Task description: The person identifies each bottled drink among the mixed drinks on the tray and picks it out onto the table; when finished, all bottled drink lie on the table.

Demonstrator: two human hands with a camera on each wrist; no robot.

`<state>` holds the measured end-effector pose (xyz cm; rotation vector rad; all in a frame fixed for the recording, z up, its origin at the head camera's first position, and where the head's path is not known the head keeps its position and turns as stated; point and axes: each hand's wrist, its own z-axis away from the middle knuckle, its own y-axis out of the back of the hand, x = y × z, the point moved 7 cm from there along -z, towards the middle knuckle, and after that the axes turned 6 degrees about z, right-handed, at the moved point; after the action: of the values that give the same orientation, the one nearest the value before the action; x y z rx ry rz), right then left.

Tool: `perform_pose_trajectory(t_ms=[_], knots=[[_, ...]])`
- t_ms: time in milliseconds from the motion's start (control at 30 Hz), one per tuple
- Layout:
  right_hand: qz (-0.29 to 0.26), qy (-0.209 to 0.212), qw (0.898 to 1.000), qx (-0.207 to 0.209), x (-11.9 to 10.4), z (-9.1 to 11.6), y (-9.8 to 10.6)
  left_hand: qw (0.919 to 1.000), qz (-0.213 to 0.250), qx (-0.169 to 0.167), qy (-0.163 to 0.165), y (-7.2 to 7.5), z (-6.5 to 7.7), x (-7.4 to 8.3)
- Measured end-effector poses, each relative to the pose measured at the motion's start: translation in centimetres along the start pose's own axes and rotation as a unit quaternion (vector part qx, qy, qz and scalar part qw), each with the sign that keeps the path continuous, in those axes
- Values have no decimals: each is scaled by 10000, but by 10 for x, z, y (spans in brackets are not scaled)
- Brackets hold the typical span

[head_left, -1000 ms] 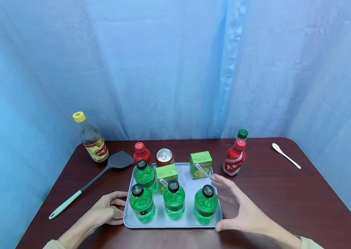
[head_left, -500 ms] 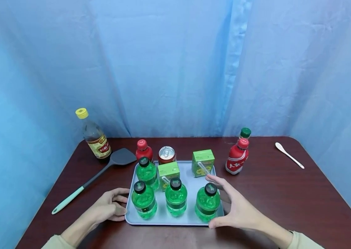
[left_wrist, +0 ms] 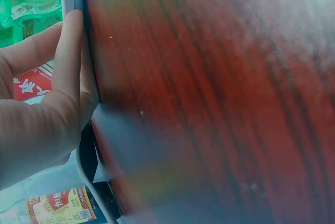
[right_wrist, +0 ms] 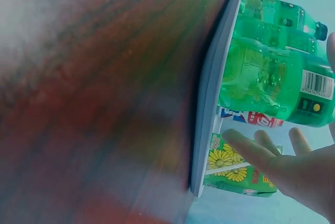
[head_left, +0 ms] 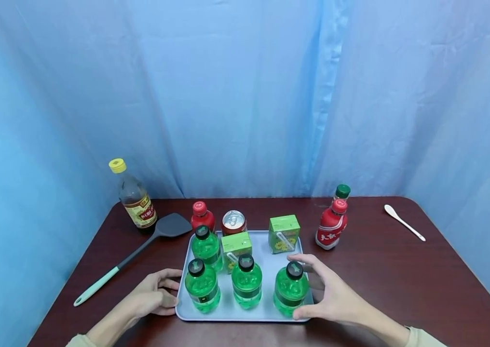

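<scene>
A pale grey-blue tray (head_left: 266, 315) carries several green drink bottles with black caps and two green juice boxes with white straws. My left hand (head_left: 154, 293) is at the tray's left edge; in the left wrist view its thumb and a finger (left_wrist: 68, 62) hold the rim. My right hand (head_left: 332, 294) stands around the front-right green bottle (head_left: 290, 291), thumb near its base and fingers spread behind it. In the right wrist view that bottle (right_wrist: 267, 77) stands between my parted fingers, and I see no firm grip. A juice box (head_left: 284, 234) stands behind it.
Beyond the tray's back-left corner are a red bottle (head_left: 202, 219) and a soda can (head_left: 234, 221). Leftward lie a spatula (head_left: 141, 250) and a sauce bottle (head_left: 138, 205). At right are a red-labelled bottle (head_left: 331, 226), a green-capped bottle (head_left: 342, 192) and a white spoon (head_left: 403, 222).
My right hand has moved left from the tray's right edge to around the front-right green bottle. The left hand stays at the rim, and the view has shifted slightly.
</scene>
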<state>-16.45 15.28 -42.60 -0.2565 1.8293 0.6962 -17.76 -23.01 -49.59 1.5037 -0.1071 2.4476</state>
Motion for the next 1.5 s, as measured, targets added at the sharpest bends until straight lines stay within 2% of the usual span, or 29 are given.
perform_pose_trajectory(t_ms=[267,567,800,1033,1167,1500], knots=[[203,118,9995,232,2,-2,1,10000,44,-35,-51,3,1,-3],[-45,-426,9989,175,8,1,-3,9999,28,-76,-97,0,1,-1],[-19,-359,9991,217,8,1,-3,9999,22,-64,-89,0,0,-1],[-149,-630,9974,308,8,3,-4,9999,53,-126,-38,0,0,-2],[-156,-621,9973,347,9,3,-4,9999,48,-139,-37,0,-1,-2],[19,-932,9948,409,9,0,-3,9998,78,-160,-23,0,1,-2]])
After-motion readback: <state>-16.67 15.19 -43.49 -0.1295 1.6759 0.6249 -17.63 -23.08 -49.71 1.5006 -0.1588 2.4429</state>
